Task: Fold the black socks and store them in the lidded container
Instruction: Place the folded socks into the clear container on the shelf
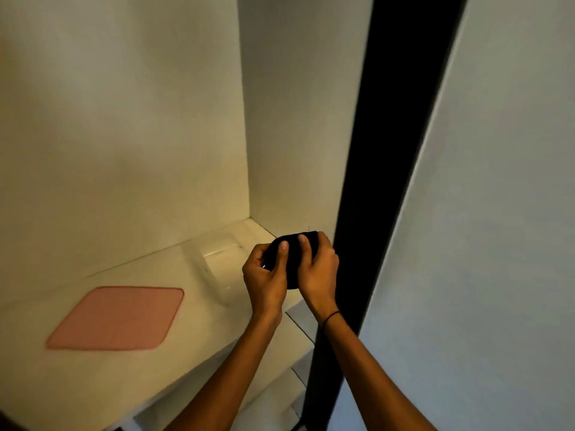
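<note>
A bundle of black socks (293, 244) is bunched into a rounded lump between both hands. My left hand (266, 273) grips its left side with the thumb pressed on top. My right hand (319, 265) grips its right side, thumb also on top. The bundle hovers over the right part of a clear plastic container (214, 265), which sits open-topped in the back right corner of a white shelf (193, 331). The hands hide much of the socks and the container's right half. A pink flat lid (116, 318) lies on the shelf to the left.
White walls close the shelf at the back and right. A black vertical frame edge (367, 181) stands just right of my hands, with a pale door panel (482, 244) beyond it. A lower white shelf edge (280, 384) shows beneath.
</note>
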